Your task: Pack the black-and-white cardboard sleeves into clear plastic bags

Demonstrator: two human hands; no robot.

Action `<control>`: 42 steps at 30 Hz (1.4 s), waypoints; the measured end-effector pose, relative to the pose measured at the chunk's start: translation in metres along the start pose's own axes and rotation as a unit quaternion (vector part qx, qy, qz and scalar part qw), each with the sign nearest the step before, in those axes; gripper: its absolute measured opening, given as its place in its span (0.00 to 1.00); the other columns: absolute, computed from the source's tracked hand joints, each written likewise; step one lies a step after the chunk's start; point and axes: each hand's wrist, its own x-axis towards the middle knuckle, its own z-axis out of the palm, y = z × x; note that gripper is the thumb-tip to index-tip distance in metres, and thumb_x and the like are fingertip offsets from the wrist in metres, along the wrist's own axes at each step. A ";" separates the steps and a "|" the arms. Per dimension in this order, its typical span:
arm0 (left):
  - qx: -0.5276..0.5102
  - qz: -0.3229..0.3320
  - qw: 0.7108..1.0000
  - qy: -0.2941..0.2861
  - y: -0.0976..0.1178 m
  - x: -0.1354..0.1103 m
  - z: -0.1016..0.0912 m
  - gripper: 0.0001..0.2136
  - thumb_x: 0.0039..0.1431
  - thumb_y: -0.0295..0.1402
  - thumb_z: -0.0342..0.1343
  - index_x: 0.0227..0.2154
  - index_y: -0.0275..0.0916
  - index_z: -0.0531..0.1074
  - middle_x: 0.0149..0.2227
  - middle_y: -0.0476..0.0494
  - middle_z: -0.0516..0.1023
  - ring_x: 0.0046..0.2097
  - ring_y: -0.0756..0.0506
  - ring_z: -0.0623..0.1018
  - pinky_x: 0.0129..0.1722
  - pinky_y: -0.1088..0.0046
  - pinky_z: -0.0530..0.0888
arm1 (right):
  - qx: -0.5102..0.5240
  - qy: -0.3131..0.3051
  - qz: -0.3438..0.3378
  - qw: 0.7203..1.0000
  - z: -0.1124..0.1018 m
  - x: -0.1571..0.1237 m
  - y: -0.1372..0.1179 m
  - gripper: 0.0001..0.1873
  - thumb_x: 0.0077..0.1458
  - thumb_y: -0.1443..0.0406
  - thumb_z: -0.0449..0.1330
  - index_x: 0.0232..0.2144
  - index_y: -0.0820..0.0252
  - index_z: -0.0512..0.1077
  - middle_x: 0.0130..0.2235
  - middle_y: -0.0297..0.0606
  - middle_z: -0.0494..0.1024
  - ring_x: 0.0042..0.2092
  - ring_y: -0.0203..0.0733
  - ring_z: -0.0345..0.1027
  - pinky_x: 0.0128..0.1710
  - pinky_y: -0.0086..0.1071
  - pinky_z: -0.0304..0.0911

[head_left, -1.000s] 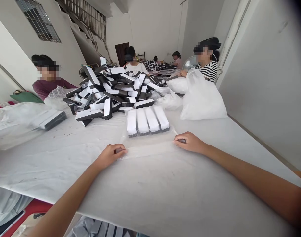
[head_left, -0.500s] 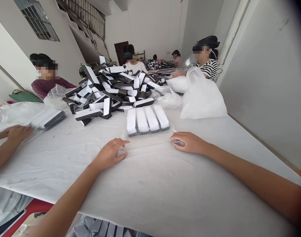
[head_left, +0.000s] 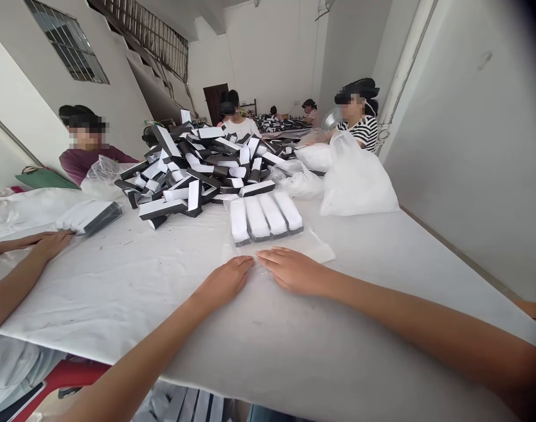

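My left hand [head_left: 226,281] and my right hand [head_left: 294,271] lie flat side by side on the white table [head_left: 268,346], fingers stretched out. Both press on the near flap of a clear plastic bag [head_left: 318,249]. Inside that bag, just beyond my fingertips, sits a row of several white boxes with black bases [head_left: 265,215]. Neither hand grips anything.
A big heap of black and white boxes [head_left: 197,167] lies behind the bag. Filled white plastic bags [head_left: 358,181] stand at the right. Another person's hand [head_left: 52,241] rests at the left near a bagged pack [head_left: 89,214]. Several people sit along the table.
My hands let go of the bag's outer corners and slid together to the middle, flattening out over its flap. The person's hand at the left came onto the table.
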 end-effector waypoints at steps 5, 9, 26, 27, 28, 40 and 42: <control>-0.011 -0.008 1.000 0.000 -0.012 -0.008 0.005 0.22 0.69 0.35 0.38 0.62 0.40 0.61 0.64 0.44 0.63 0.64 0.43 0.64 0.63 0.61 0.63 | 0.035 -0.054 0.004 0.998 0.007 0.000 -0.003 0.29 0.66 0.59 0.44 0.66 0.59 0.54 0.68 0.43 0.54 0.68 0.48 0.47 0.67 0.48 0.45; -0.034 -0.001 0.999 0.006 -0.024 -0.013 0.007 0.22 0.70 0.38 0.36 0.63 0.44 0.60 0.65 0.48 0.61 0.65 0.45 0.61 0.65 0.63 0.60 | 0.079 -0.119 0.028 0.989 0.010 -0.008 0.003 0.33 0.67 0.50 0.41 0.69 0.55 0.44 0.70 0.38 0.42 0.70 0.46 0.35 0.68 0.49 0.33; -0.001 0.028 0.997 -0.076 0.006 -0.017 0.007 0.32 0.68 0.52 0.36 0.69 0.42 0.42 0.70 0.45 0.43 0.70 0.42 0.48 0.68 0.61 0.47 | 0.082 -0.082 0.066 0.991 0.010 -0.012 -0.001 0.35 0.65 0.47 0.43 0.68 0.54 0.47 0.70 0.35 0.45 0.70 0.42 0.37 0.68 0.43 0.32; 0.000 0.028 0.997 -0.077 0.005 -0.017 0.008 0.32 0.67 0.53 0.35 0.69 0.43 0.42 0.70 0.45 0.43 0.70 0.42 0.47 0.68 0.60 0.47 | 0.082 -0.080 0.067 0.991 0.010 -0.012 -0.001 0.35 0.65 0.47 0.43 0.68 0.53 0.47 0.70 0.35 0.46 0.70 0.42 0.38 0.68 0.43 0.33; -0.001 0.026 0.996 -0.080 0.005 -0.016 0.008 0.32 0.67 0.53 0.35 0.69 0.43 0.41 0.70 0.45 0.43 0.70 0.42 0.47 0.68 0.60 0.47 | 0.082 -0.078 0.067 0.991 0.010 -0.012 -0.001 0.35 0.64 0.47 0.43 0.68 0.53 0.47 0.69 0.34 0.46 0.70 0.42 0.38 0.68 0.43 0.33; -0.010 0.003 0.997 -0.076 0.014 -0.018 0.004 0.32 0.67 0.51 0.36 0.68 0.40 0.46 0.70 0.46 0.46 0.70 0.43 0.50 0.68 0.62 0.48 | 0.076 -0.069 0.064 0.993 0.011 -0.012 0.000 0.34 0.64 0.49 0.46 0.67 0.53 0.50 0.69 0.36 0.49 0.69 0.43 0.40 0.68 0.45 0.35; -0.011 0.002 0.997 -0.073 0.014 -0.018 0.004 0.31 0.67 0.51 0.36 0.68 0.41 0.47 0.70 0.46 0.47 0.69 0.43 0.51 0.68 0.61 0.49 | 0.075 -0.071 0.065 0.993 0.010 -0.012 0.000 0.34 0.64 0.49 0.46 0.67 0.53 0.51 0.69 0.36 0.49 0.69 0.44 0.40 0.68 0.45 0.35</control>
